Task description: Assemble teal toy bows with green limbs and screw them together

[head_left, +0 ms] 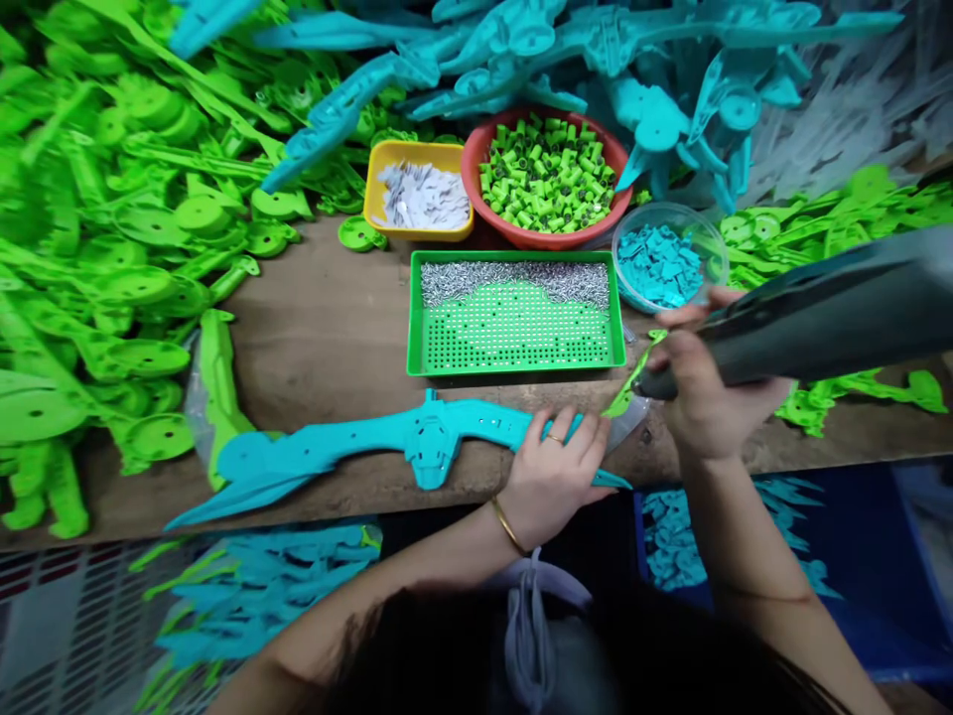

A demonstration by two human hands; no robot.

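A blue plastic bow-shaped toy part [357,433] lies lengthwise along the front of the bench. My left hand [558,452] grips its right end, fingers curled over the top. In my right hand [711,397] is a dark, thick electric screwdriver [819,308], its body slanting up to the right and its nose pointing left. Just by that nose a bright green strip [632,377] stands out past the right end of the blue part, with clear plastic beside it. Another green curved piece [219,387] pokes out under the blue part's left end, also with clear plastic.
Behind the part sits a green perforated tray [517,370] of small screws. Further back are a yellow tub [376,199] of white pieces, a red bowl [476,179] of green cylinders and a clear bowl [721,248] of blue bits. Green parts [149,223] are heaped left, blue ones [521,40] behind.
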